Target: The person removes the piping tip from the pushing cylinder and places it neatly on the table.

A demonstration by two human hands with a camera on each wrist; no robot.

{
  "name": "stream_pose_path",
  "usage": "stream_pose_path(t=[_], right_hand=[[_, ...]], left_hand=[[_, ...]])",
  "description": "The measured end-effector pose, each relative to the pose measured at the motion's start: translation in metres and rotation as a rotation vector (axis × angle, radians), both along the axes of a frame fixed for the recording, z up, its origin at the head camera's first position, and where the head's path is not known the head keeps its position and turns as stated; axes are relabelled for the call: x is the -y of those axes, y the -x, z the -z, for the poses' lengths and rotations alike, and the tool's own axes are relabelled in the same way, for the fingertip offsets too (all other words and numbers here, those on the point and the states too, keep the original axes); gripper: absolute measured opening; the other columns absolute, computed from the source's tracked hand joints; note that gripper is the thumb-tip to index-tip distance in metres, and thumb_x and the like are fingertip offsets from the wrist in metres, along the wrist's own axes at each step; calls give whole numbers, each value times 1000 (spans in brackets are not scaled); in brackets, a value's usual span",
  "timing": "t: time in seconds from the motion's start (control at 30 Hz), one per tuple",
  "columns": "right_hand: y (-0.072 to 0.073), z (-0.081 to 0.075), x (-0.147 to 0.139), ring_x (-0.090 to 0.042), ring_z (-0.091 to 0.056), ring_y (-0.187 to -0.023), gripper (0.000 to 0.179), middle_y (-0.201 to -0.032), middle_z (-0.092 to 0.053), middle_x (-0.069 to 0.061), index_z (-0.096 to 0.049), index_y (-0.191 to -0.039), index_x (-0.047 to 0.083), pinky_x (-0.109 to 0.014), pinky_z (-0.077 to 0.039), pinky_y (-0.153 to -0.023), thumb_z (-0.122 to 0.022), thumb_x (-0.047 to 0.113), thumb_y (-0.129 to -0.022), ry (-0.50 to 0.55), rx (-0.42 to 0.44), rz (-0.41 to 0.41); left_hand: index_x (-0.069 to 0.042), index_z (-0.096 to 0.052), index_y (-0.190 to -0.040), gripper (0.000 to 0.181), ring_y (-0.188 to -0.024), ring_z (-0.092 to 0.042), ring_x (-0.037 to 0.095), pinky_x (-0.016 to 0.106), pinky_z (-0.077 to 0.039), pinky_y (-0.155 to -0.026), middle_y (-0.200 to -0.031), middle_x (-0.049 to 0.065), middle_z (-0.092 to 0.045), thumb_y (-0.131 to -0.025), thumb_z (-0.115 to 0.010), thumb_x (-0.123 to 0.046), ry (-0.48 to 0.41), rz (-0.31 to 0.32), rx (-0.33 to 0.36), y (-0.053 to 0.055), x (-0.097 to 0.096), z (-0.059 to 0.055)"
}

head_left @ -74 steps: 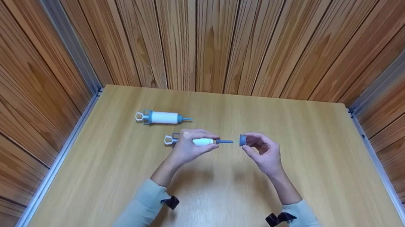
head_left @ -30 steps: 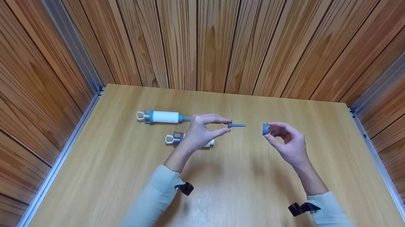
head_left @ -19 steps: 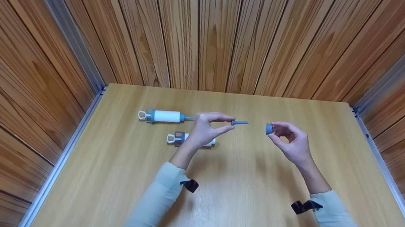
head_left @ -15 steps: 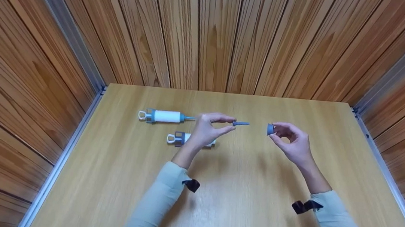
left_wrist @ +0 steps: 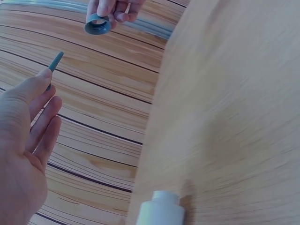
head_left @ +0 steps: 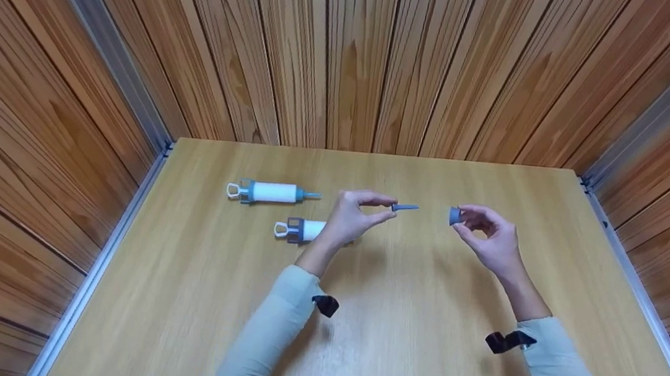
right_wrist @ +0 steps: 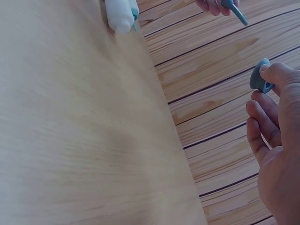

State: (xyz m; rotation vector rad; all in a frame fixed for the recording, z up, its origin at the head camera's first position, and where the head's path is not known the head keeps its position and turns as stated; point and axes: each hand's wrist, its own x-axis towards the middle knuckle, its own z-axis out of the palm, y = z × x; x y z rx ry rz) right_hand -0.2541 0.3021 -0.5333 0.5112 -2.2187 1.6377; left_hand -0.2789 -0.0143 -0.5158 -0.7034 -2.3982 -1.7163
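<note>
My left hand (head_left: 356, 218) pinches a slim, tapered dark-blue nozzle (head_left: 406, 208) between thumb and forefinger, its tip pointing right. Across a gap, my right hand (head_left: 491, 239) holds a short blue-grey ring cap (head_left: 454, 216) by its edge; the left wrist view shows the cap's hollow inside (left_wrist: 98, 28). Below the left hand lies a white syringe-like dispenser (head_left: 312, 230) with a dark-blue flange and white pull handle. Its front is partly hidden in the head view, but a bare white neck (left_wrist: 165, 196) shows in the left wrist view.
A second dispenser (head_left: 274, 192), white with lighter blue fittings and a nozzle on its front end, lies farther back on the wooden table (head_left: 405, 345). Slatted wood walls (head_left: 355, 59) rise behind and at both sides, with metal rails (head_left: 647, 302) along the side edges.
The nozzle has come away from the front dispenser, which stays on the table. Both hands have moved right and farther back, carrying nozzle and cap; lately they drift slightly right.
</note>
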Motion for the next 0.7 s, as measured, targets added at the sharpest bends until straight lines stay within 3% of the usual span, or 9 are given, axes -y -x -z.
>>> stream_pose_path(t=[0.37,0.53,0.7], right_hand=[[0,13,-11,-3,-68,-88,33,-101,-76,4,-78,-127,-7,-11,-58,-83,-81,-13,-94,-34,51,72],[-1,19,-17,-2,-67,-90,34,-102,-76,-6,-77,-128,-8,-9,-58,-83,-81,-11,-95,-39,66,75],[-3,27,-24,-1,-67,-91,34,-105,-75,-13,-77,-131,-6,-9,-57,-84,-81,-8,-97,-52,99,84]], left_hand=[[-14,-86,-127,27,-124,-82,22,36,-65,-110,-127,4,-87,-100,-86,-15,47,-7,71,1,-13,16],[-15,-86,-127,26,-125,-81,21,36,-65,-112,-128,3,-87,-101,-86,-15,61,2,102,3,-21,20],[-14,-86,-127,26,-124,-82,22,40,-65,-112,-128,5,-87,-100,-86,-14,74,2,89,6,-29,24]])
